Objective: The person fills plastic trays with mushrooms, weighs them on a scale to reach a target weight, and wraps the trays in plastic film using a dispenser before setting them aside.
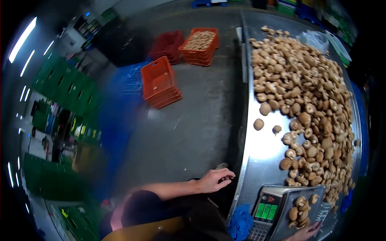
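Brown-capped mushrooms (299,76) lie in a large heap on a steel table (261,156). At the table's near end stands a digital scale (263,219) with a lit green display, and a small pile of mushrooms (298,213) rests on its pan. My right hand (307,232) reaches to the near right edge of the pan, its fingers stretched out beside the pile; part of it is cut off by the frame. Left of the table edge, my left hand (215,180) hovers with curled fingers. Whatever may be inside them is hidden.
A crumpled blue glove or cloth (240,223) sits left of the scale. On the floor stand an orange crate stack (161,82), an orange crate of mushrooms (201,54) and red crates (167,46). Green crates (66,82) are piled at left. A clear plastic bag (313,40) lies beyond the heap.
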`<state>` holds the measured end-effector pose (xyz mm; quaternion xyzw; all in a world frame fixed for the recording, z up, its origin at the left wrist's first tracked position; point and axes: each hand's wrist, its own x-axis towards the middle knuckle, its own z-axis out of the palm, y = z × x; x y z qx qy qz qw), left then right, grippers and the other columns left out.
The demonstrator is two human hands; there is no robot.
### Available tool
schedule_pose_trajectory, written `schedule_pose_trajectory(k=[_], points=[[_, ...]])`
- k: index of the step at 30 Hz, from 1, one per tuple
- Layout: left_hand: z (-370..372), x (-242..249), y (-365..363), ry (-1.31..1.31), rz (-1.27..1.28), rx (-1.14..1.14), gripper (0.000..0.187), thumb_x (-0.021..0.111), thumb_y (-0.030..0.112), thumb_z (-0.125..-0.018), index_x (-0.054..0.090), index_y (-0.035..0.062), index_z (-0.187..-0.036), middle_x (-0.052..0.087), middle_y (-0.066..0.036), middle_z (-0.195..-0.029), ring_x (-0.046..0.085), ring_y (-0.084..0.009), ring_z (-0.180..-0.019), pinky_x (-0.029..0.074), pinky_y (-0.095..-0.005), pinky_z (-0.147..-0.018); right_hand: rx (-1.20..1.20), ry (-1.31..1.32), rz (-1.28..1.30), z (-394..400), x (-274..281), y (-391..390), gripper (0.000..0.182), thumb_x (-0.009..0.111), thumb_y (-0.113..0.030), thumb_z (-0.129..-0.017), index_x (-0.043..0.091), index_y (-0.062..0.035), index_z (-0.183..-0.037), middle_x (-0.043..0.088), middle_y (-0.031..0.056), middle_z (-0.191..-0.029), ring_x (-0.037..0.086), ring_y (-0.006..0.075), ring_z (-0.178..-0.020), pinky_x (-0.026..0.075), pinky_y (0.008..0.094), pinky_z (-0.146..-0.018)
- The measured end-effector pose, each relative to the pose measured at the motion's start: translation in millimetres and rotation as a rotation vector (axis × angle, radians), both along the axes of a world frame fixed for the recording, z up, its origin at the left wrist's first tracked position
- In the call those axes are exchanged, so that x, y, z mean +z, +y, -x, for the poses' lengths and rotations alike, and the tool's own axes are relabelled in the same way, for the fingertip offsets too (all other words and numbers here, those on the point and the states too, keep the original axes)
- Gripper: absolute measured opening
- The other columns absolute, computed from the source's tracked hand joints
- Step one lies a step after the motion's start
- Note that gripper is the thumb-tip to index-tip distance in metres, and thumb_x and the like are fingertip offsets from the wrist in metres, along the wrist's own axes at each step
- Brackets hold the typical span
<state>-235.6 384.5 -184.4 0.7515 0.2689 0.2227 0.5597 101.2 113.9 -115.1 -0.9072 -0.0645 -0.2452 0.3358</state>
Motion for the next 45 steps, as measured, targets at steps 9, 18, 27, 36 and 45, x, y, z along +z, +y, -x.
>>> schedule_pose_trajectory(k=[9, 18, 27, 36, 45], points=[[61.3, 4.8, -64.1, 0.059, -0.179, 0.013, 0.025, 0.060, 0.006, -0.085, 0.056, 0.0030, -0.110, 0.061, -0.012, -0.094, 0.064, -0.0260, -0.081, 0.052, -0.0348, -0.067, 0.768, 0.077, -0.374, 94.0, -28.3, 118.9, 0.025, 0.054, -0.008, -0.097, 0.057, 0.0017, -0.119, 0.062, 0.0118, -0.111, 0.059, 0.0185, -0.102, 0.048, 0.0288, -0.088], [93.4, 3.3, -75.1, 0.105, -0.218, 0.170, 0.023, 0.059, 0.006, -0.087, 0.056, 0.0046, -0.109, 0.062, -0.011, -0.095, 0.064, -0.0295, -0.081, 0.052, -0.0374, -0.068, 0.971, 0.310, -0.345, 151.9, -45.7, 130.4, 0.008, 0.057, 0.001, -0.091, 0.050, -0.0014, -0.095, 0.047, 0.0019, -0.084, 0.045, 0.0098, -0.071, 0.040, 0.0217, -0.064], [91.2, -5.4, -82.0, 0.126, -0.212, 0.076, 0.020, 0.058, 0.008, -0.087, 0.056, 0.0047, -0.107, 0.061, -0.012, -0.095, 0.062, -0.0313, -0.083, 0.051, -0.0401, -0.070, 0.950, 0.513, -0.394, 153.9, -58.7, 112.1, 0.008, 0.059, -0.002, -0.092, 0.056, 0.0021, -0.098, 0.056, 0.0019, -0.084, 0.050, 0.0075, -0.071, 0.043, 0.0211, -0.062], [89.1, -9.6, -84.5, 0.158, -0.225, 0.033, 0.020, 0.058, 0.010, -0.087, 0.056, 0.0044, -0.106, 0.061, -0.012, -0.094, 0.061, -0.0321, -0.084, 0.050, -0.0414, -0.070, 0.956, 0.555, -0.312, 160.6, -44.9, 111.0, 0.013, 0.058, -0.006, -0.094, 0.061, 0.0046, -0.099, 0.061, 0.0039, -0.085, 0.053, 0.0085, -0.068, 0.046, 0.0219, -0.061], [84.4, -12.0, -82.8, 0.221, -0.193, -0.028, 0.021, 0.057, 0.010, -0.087, 0.055, 0.0040, -0.108, 0.061, -0.013, -0.096, 0.061, -0.0322, -0.087, 0.050, -0.0415, -0.071, 0.955, 0.631, -0.172, 157.1, -47.8, 106.4, 0.019, 0.054, -0.012, -0.097, 0.062, 0.0039, -0.102, 0.059, 0.0054, -0.080, 0.051, 0.0081, -0.064, 0.045, 0.0219, -0.057]])
